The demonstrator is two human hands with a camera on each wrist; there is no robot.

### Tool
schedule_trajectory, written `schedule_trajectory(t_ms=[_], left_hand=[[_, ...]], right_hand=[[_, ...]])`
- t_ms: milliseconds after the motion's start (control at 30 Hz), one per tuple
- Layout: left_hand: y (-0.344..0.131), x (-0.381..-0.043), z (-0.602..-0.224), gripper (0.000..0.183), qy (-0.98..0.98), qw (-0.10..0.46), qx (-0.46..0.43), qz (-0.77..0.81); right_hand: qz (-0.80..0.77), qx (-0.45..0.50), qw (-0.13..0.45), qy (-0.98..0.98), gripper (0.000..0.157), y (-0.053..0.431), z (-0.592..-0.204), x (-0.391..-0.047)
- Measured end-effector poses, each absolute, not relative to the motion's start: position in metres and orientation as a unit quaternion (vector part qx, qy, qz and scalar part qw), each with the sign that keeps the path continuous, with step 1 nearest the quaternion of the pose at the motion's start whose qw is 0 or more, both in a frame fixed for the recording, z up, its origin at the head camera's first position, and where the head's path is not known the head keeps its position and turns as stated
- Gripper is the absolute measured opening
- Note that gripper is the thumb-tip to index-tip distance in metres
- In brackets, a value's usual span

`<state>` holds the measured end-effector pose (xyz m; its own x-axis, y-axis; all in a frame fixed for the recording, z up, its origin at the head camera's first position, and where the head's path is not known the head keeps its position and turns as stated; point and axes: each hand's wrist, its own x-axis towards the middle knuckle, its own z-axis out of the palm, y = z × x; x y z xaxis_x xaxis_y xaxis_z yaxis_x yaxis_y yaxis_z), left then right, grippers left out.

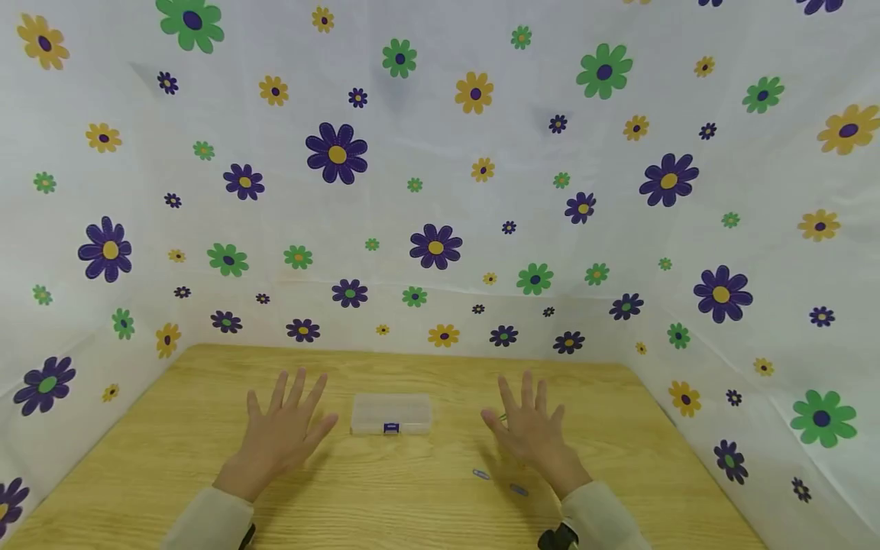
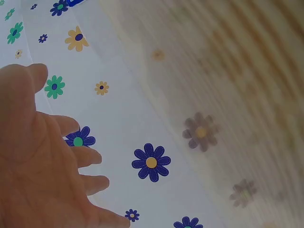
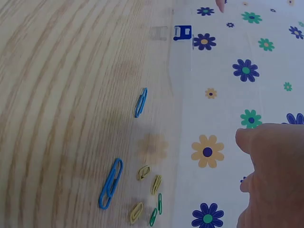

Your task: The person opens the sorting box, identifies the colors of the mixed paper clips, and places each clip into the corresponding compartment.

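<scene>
My left hand [image 1: 273, 435] is held over the wooden table with its fingers spread, left of a clear plastic box [image 1: 392, 406] that has a blue latch. On the box's other side, my right hand [image 1: 535, 434] is likewise spread and holds nothing. Two blue paper clips [image 3: 110, 184] lie on the table, below and left of the right hand in the head view. Yellow paper clips [image 3: 136, 212] and green paper clips [image 3: 160, 203] lie close together in the right wrist view. From the head, the right hand mostly hides these. The left wrist view shows the left hand [image 2: 47, 161] empty.
The light wooden table [image 1: 385, 496] meets a white cloth [image 1: 440, 198] printed with purple, green and yellow flowers at its back and both sides. A dark band [image 1: 558, 538] is on the right wrist.
</scene>
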<state>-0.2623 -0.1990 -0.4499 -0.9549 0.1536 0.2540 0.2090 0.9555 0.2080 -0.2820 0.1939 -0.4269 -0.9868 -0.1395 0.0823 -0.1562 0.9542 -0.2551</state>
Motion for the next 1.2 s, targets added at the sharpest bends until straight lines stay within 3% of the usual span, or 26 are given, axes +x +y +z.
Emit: schedule_trajectory(t_ms=[300, 567, 867, 1200], left_hand=[[-0.201, -0.265, -0.448, 0.066, -0.974, 0.121, -0.144, -0.124], [-0.203, -0.288, -0.453, 0.055, -0.932, 0.064, -0.240, -0.264], [-0.202, -0.313, -0.459, 0.051, -0.912, 0.036, -0.236, -0.334], [-0.197, -0.323, -0.464, 0.050, -0.915, -0.007, -0.218, -0.340]], right_hand=[[0.214, 0.150, 0.011, -0.965, 0.073, 0.194, -0.429, -0.284], [0.275, 0.271, 0.027, -0.922, 0.060, 0.183, -0.431, -0.296], [0.318, 0.317, 0.028, -0.893, 0.038, 0.151, -0.434, -0.312], [0.348, 0.324, -0.003, -0.880, 0.034, 0.120, -0.443, -0.318]])
